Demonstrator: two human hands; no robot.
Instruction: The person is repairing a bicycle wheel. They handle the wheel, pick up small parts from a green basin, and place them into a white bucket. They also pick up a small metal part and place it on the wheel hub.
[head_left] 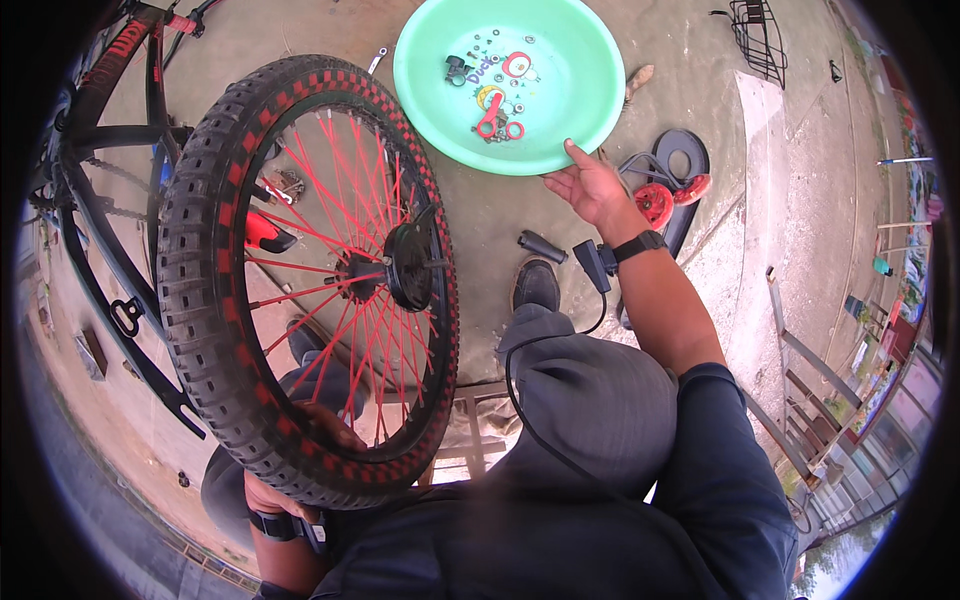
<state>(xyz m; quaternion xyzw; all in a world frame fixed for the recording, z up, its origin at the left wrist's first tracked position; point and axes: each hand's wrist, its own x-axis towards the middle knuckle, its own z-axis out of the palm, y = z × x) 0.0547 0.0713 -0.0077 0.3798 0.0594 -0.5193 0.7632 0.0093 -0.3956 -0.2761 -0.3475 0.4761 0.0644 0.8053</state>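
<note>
My left hand [275,492] grips the bicycle wheel [195,290] at its lower rim, fingers curled through the spokes and partly hidden. The upright wheel has a knobbly tyre, red spokes and a black disc [408,264] at its hub. My right hand [590,190] holds the near rim of a mint-green plastic basin [430,110], thumb on the edge and fingers below. In the basin are a red part [490,125], a black clamp-like part [456,72] and several small metal nuts and washers.
A black bicycle frame [100,137] stands at the left. On the floor are a spanner [377,61], a black tube [541,247], red small wheels [653,205] with dark parts and a wire basket [757,35]. My legs [590,400] are below; railings [800,400] are at the right.
</note>
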